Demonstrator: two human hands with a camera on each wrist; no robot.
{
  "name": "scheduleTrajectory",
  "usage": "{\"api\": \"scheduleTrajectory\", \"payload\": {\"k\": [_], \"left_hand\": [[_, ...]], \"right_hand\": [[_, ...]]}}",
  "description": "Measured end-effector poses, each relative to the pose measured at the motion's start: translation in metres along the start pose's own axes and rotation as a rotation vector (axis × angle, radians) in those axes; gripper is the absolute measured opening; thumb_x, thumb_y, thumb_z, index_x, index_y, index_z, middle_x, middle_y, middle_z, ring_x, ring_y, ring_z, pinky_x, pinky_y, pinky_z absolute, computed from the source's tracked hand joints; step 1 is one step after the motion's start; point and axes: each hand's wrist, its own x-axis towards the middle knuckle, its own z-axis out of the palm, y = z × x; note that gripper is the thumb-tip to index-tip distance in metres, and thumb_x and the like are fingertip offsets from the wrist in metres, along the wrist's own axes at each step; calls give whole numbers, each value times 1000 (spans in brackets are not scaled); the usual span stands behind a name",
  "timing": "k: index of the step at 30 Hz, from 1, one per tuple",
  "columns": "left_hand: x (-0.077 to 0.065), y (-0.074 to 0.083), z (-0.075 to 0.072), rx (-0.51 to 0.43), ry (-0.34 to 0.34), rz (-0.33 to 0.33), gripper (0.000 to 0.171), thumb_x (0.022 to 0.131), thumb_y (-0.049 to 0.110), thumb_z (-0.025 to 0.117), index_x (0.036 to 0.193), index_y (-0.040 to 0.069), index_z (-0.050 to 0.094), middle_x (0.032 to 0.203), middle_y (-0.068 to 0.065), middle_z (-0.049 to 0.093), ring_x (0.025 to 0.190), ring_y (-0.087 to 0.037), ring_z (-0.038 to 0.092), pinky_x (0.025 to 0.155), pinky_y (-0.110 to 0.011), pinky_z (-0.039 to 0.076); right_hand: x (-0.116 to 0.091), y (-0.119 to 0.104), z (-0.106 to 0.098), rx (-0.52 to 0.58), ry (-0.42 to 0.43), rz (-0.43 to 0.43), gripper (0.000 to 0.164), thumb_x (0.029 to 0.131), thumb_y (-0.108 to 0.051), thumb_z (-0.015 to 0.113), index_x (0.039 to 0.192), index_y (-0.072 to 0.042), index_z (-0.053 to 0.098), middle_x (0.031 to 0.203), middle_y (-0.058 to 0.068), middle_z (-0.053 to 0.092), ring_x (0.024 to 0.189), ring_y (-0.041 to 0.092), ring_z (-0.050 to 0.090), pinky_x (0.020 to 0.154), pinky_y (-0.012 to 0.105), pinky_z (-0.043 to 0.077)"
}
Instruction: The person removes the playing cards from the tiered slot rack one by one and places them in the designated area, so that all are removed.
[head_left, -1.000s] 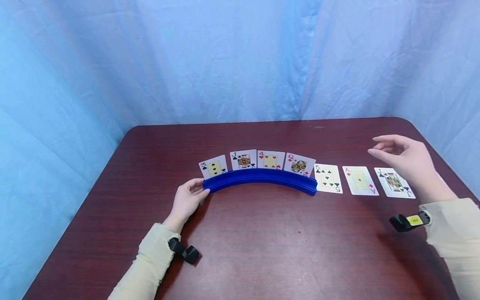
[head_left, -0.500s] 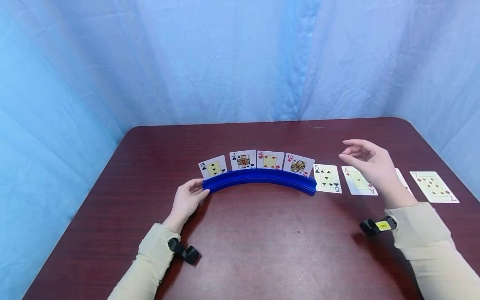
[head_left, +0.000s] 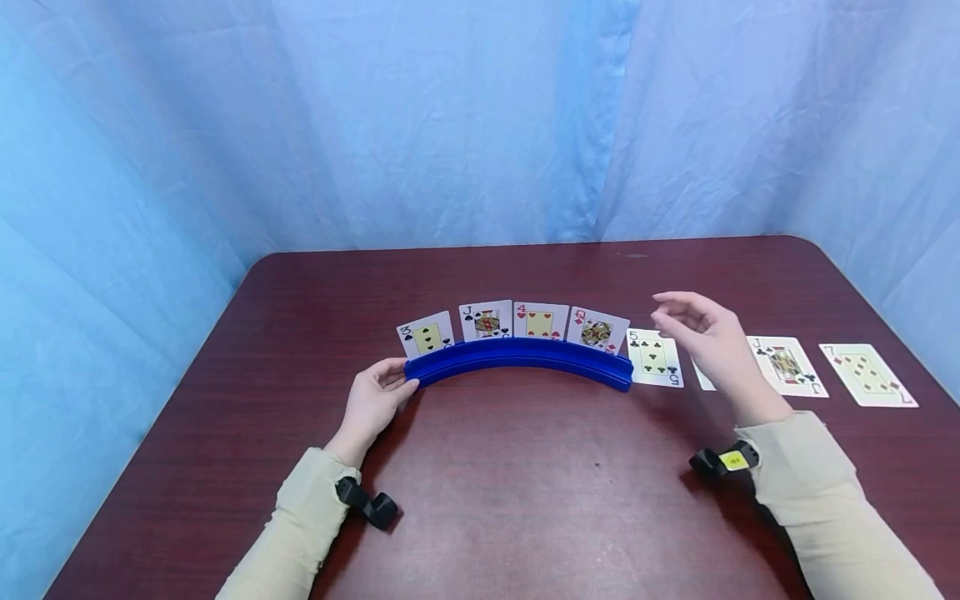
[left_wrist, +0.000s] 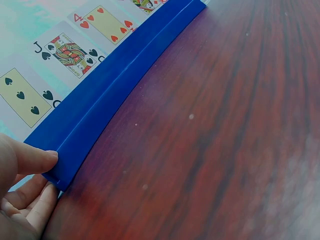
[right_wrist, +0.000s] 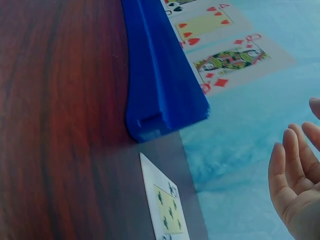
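Note:
A curved blue card holder (head_left: 517,353) stands on the table. Upright in its slot are the three of spades (head_left: 427,335), jack of spades (head_left: 486,321), four of hearts (head_left: 541,321) and queen of diamonds (head_left: 597,332). My left hand (head_left: 372,404) pinches the holder's left end between thumb and fingers, the thumb (left_wrist: 40,159) on its front. My right hand (head_left: 705,340) is raised over the flat cards with nothing in it, fingers loosely bent. Just left of it lies the five of clubs (head_left: 656,360); the ace of diamonds (head_left: 703,380) is mostly hidden beneath that hand.
Face up to the right are the jack of clubs (head_left: 787,367) and the seven of diamonds (head_left: 868,375). The dark red wooden table (head_left: 510,483) reaches back to blue curtains (head_left: 450,125). A black wrist camera (head_left: 708,461) sits at the right cuff.
My right hand has moved left from above the jack of clubs toward the five of clubs, uncovering the seven of diamonds and jack of clubs. The left hand and holder have stayed put.

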Motion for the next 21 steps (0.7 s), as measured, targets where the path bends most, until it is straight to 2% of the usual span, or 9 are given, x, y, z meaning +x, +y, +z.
{"api": "scheduleTrajectory", "payload": {"k": [6,14,21], "left_hand": [[0,0,0,3,3,-5,35,84,-4,65,118,-7,59,115,-28,62,105,-29,63,74,-11,47],[0,-2,0,8,5,0,34,84,-4,65,118,-7,59,115,-28,62,105,-30,63,75,-12,48],[0,-2,0,4,6,3,34,84,-5,65,117,-7,59,115,-28,62,105,-29,63,75,-12,48]], "right_hand": [[-1,2,9,8,-40,-15,28,91,-8,61,117,-20,63,93,-19,63,85,-1,59,74,11,47],[-2,3,20,40,-93,14,37,87,-8,67,123,-12,58,101,-16,61,94,-1,60,79,11,49],[-2,3,31,47,-135,18,47,83,-4,71,125,3,52,103,-17,59,93,-2,59,78,11,50]]}}
